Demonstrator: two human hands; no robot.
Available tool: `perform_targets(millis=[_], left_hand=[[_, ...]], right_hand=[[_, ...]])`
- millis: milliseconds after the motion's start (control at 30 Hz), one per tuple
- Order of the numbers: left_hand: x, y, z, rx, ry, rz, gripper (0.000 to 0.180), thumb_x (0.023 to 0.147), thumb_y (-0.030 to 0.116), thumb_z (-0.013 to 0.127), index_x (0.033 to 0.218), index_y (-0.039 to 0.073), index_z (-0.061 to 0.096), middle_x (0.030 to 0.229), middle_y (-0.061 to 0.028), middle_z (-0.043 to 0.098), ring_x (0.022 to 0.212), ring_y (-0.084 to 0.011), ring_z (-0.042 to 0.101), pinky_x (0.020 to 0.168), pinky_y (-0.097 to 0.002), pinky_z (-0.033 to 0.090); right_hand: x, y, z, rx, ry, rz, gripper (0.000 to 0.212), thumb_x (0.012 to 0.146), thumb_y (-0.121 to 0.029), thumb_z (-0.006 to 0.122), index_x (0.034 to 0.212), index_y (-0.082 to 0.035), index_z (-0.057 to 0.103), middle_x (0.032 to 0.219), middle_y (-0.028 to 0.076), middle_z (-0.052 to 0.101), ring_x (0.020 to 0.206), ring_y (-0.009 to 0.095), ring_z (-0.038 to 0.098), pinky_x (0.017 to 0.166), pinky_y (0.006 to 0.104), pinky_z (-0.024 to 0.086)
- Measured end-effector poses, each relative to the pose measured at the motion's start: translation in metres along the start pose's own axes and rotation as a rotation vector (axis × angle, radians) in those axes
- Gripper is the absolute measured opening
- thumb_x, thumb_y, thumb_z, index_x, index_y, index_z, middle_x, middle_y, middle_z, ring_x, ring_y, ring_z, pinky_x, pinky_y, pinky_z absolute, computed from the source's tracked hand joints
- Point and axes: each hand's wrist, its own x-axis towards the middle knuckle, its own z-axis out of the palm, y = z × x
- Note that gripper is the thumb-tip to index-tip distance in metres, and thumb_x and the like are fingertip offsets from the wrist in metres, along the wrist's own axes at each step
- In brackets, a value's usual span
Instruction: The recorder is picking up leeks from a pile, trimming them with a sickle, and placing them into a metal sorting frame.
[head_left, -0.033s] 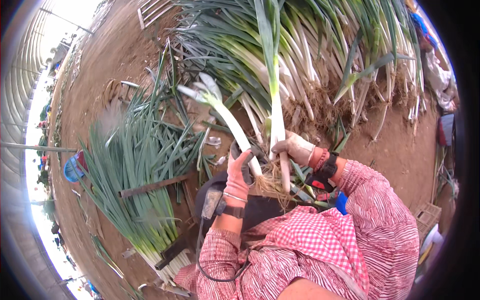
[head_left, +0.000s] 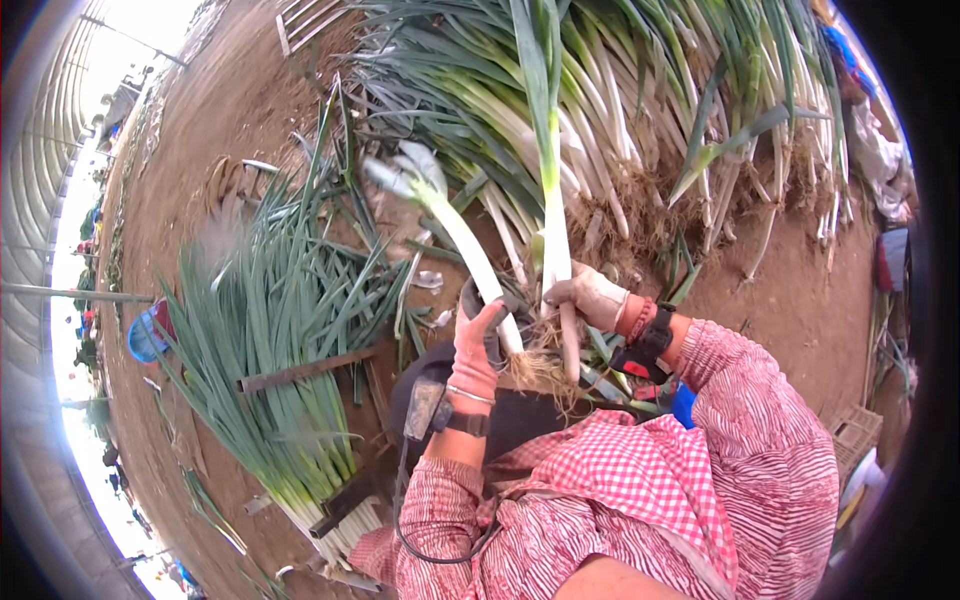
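My left hand (head_left: 475, 350), in a pink glove, grips the lower white stalk of a leek (head_left: 465, 245) that slants up to the left; its leafy tip is blurred. My right hand (head_left: 592, 296), in a beige glove, holds a second, longer leek (head_left: 553, 190) nearly upright. The rooty ends (head_left: 540, 368) of both leeks meet between my hands above my dark lap. A dark object (head_left: 470, 298) sits just behind my left thumb; I cannot tell what it is.
A big heap of uprooted leeks (head_left: 660, 130) lies across the dirt ahead. To the left a tidy bundle of leeks (head_left: 270, 350) rests under a wooden bar (head_left: 305, 368). A blue basin (head_left: 145, 335) sits far left and a crate (head_left: 855, 430) at right.
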Motion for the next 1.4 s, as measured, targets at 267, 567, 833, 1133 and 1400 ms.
perform_targets(millis=[267, 567, 833, 1133, 1400], left_hand=[[-0.005, -0.007, 0.017, 0.11, -0.062, -0.131, 0.051, 0.089, 0.003, 0.069, 0.138, 0.001, 0.051, 0.116, -0.0101, 0.068, 0.105, -0.0187, 0.066, 0.092, -0.0301, 0.054], [-0.008, 0.005, 0.01, 0.259, 0.049, -0.275, 0.028, 0.09, 0.004, 0.063, 0.118, 0.001, 0.063, 0.102, -0.0091, 0.071, 0.088, -0.0168, 0.069, 0.082, -0.0279, 0.055], [-0.038, -0.01, -0.032, 0.141, -0.023, -0.278, 0.032, 0.091, 0.006, 0.061, 0.123, 0.0, 0.064, 0.106, -0.0094, 0.07, 0.092, -0.0164, 0.068, 0.083, -0.027, 0.054], [-0.058, -0.031, -0.051, 0.54, -0.06, -0.183, 0.044, 0.088, 0.018, 0.072, 0.126, 0.0, 0.059, 0.113, -0.0062, 0.067, 0.101, -0.0139, 0.063, 0.089, -0.0277, 0.05], [-0.12, 0.067, -0.058, 0.261, -0.039, -0.233, 0.036, 0.088, 0.014, 0.072, 0.118, -0.002, 0.064, 0.101, -0.0094, 0.071, 0.087, -0.0167, 0.068, 0.079, -0.0286, 0.054]], right_hand=[[-0.025, 0.006, 0.017, -0.449, -0.205, -0.022, 0.037, 0.091, -0.025, 0.065, 0.12, -0.002, 0.065, 0.1, 0.007, 0.071, 0.083, 0.014, 0.067, 0.074, 0.0292, 0.055], [-0.026, -0.024, 0.035, -0.71, -0.177, 0.047, 0.042, 0.091, -0.038, 0.068, 0.109, 0.0, 0.07, 0.084, 0.005, 0.072, 0.073, 0.013, 0.067, 0.065, 0.0275, 0.053], [0.0, -0.026, 0.039, -0.367, 0.166, -0.203, 0.036, 0.092, -0.028, 0.065, 0.109, 0.004, 0.063, 0.089, 0.011, 0.071, 0.077, 0.018, 0.068, 0.073, 0.0309, 0.054], [-0.002, 0.002, 0.112, -1.079, 0.161, -0.188, 0.059, 0.092, -0.052, 0.062, 0.112, 0.003, 0.061, 0.107, 0.025, 0.068, 0.1, 0.04, 0.066, 0.09, 0.0437, 0.051], [-0.004, -0.007, 0.12, -0.358, -0.006, -0.196, 0.04, 0.094, -0.038, 0.069, 0.112, -0.003, 0.066, 0.093, 0.009, 0.07, 0.083, 0.016, 0.068, 0.075, 0.0318, 0.057]])
